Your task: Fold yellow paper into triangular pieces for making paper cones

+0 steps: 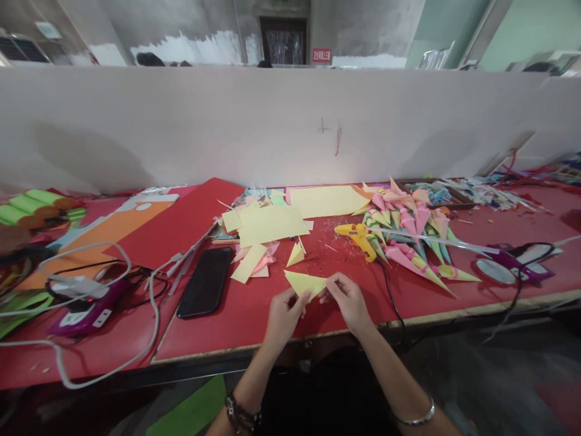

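Note:
A yellow triangular piece of paper (305,283) is held between my two hands, above the front part of the red table. My left hand (287,310) pinches its lower left side, thumb on top. At its right corner, the fingertips of my right hand (348,297) grip the edge. Just beyond it stands a small folded yellow paper piece (296,254). Behind that lie yellow paper sheets (272,225) in a loose pile with pink scraps. A yellow hot glue gun (358,238) rests to the right, beside a heap of coloured paper cones (411,224).
A black phone (205,282) lies left of my hands. Purple power strips (88,315) with trailing cables sit at far left and right. Red card (181,221) covers orange sheets. A white partition (272,127) closes off the back. The glue gun's cord hangs over the table's front edge.

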Motion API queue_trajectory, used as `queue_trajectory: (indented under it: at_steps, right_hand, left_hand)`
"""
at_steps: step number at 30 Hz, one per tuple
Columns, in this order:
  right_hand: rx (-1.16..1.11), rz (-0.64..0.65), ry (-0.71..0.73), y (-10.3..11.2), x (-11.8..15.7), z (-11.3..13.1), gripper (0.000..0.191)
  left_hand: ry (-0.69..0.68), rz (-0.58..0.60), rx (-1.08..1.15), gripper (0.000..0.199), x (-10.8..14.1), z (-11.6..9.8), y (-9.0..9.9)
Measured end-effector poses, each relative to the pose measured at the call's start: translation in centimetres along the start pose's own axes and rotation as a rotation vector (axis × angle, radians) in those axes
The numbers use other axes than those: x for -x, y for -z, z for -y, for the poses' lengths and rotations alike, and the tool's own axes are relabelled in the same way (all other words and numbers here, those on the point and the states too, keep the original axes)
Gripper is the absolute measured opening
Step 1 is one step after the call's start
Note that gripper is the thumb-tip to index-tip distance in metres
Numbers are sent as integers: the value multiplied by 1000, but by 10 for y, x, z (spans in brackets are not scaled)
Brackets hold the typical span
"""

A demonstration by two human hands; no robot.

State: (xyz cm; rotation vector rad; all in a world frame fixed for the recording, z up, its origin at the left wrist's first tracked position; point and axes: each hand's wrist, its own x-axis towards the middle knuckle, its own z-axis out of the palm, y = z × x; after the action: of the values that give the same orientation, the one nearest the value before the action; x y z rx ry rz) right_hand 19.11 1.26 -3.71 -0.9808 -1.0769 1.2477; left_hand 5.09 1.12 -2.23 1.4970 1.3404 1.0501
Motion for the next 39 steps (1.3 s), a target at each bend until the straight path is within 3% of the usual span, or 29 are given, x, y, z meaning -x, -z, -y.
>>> queue_trajectory:
  at_steps: [11, 18, 22, 26, 33, 39]
  right_hand:
    - [29, 51, -31, -2, 0, 5, 27]
    - [40, 61, 56, -4, 2, 6, 25]
    - [74, 47, 114, -1, 2, 5, 30]
    - [49, 21, 84, 2, 2, 5, 29]
    - [111, 170, 9, -2, 0, 4, 22]
    - [111, 335, -130, -3, 3, 3, 28]
  left_hand:
    - [-22, -43, -29, 40, 2, 1, 4]
    - [-149, 118, -69, 26, 8, 0, 3]
    - [-132, 125, -67, 23, 7, 1, 3]
    - [-116, 161, 28, 19, 5, -1, 7]
    - [-110, 267, 48, 23, 4, -5, 11]
    - [-168, 242, -41, 28, 4, -3, 8]
